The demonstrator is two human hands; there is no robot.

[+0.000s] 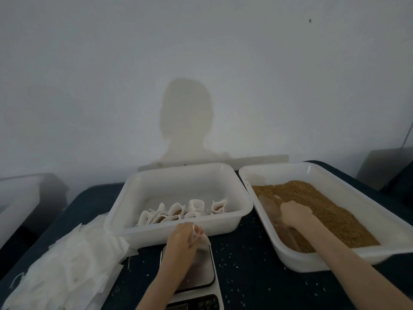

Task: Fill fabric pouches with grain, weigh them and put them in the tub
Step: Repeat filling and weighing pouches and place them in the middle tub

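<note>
Pouch (199, 239), soft and light, I pinch by its mouth with left hand (181, 239); right hand (295, 214), at 2 o'clock, grips scoop (273, 210) in loose grain (324, 206).

Both forearms enter from the bottom edge, bare to the frame. The left forearm rises from about 6 o'clock toward 12, and the left hand (181, 239) sits just below centre, knuckles up, fingers curled and pinched together on a white pouch (200, 237). The right forearm runs from 4 o'clock up toward 10; the right hand (296, 214) is palm down, fingers closed, blurred at the fingertips.
</note>
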